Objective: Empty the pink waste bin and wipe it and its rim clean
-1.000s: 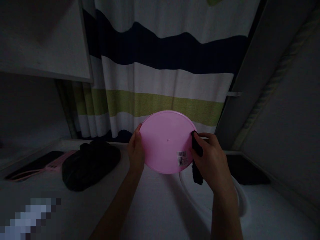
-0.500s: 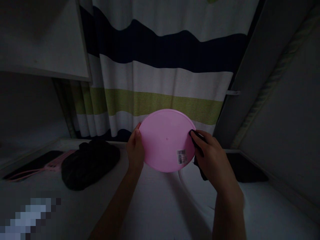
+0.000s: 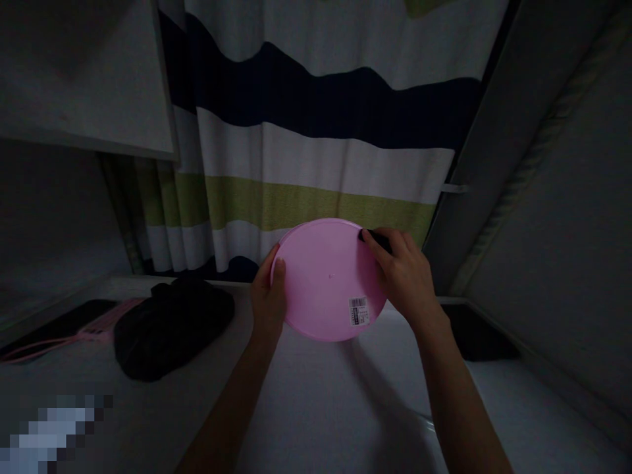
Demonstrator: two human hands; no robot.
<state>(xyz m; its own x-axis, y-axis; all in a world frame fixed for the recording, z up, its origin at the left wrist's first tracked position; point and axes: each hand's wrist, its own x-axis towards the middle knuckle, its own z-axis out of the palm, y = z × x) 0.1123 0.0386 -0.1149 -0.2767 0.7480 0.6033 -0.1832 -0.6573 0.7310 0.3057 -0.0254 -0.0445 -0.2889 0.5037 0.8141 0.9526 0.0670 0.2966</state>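
A round pink plastic piece (image 3: 320, 283), with a white barcode label (image 3: 359, 311) at its lower right, is held up above the pale surface. My left hand (image 3: 269, 293) grips its left edge, thumb on the near face and fingers behind. My right hand (image 3: 402, 270) is closed on a black cloth (image 3: 379, 241) and presses it to the upper right rim. Most of the cloth is hidden by the hand.
A black bundle (image 3: 172, 326) lies at the left, beside a pink strapped item (image 3: 106, 324) on a dark flat thing. Another dark flat item (image 3: 478, 330) is at the right. A striped curtain (image 3: 316, 158) hangs behind; a white cabinet (image 3: 89, 79) juts out upper left.
My right hand has moved up and left along the rim with the black cloth, whose hanging part no longer shows. My left hand keeps its grip, its thumb slightly further onto the pink face.
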